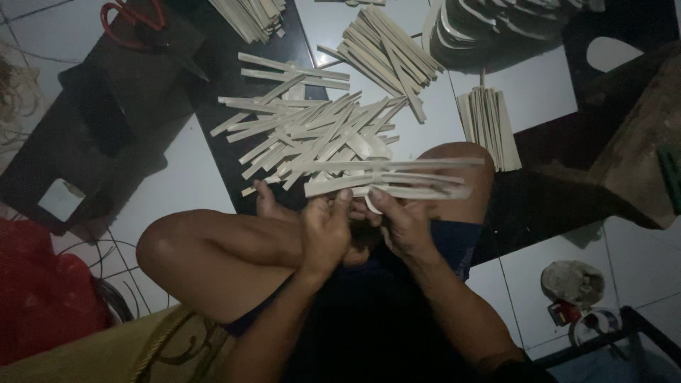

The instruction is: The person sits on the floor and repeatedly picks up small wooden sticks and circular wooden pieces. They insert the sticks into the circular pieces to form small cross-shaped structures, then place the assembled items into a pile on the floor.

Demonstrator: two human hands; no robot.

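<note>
While both hands gripped a few pale strips (397, 179), left hand (325, 230) & right hand (401, 225) fingers closed, you'd bundled some (488, 128); loose pile (312, 135) remained.

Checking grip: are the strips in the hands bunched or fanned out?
Fanned: the strips meet at the left hand and right hand and spread rightward.

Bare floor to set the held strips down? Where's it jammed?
Free: white tile between the fanned bundle and the dark block; also tile left of the raised knee. Crowded: loose strip pile ahead of both hands holding strips.
</note>
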